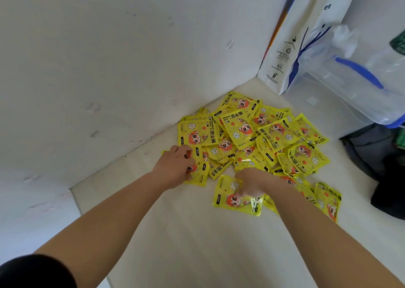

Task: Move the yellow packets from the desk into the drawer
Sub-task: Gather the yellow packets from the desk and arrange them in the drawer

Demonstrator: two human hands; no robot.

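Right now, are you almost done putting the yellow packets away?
Not nearly. I can't see anything done: a big heap of yellow packets covers the desk corner, and the drawer is out of view. In hand: the left hand grips packets at the heap's left edge, the right hand grips a loose packet in front. Left: moving the whole heap.

Scuffed white wall [87, 68]; cream desk [186, 244]; white paper bag [291, 46] in corner.

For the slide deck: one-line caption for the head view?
Left hand and right hand grip yellow packets piled on the white desk.
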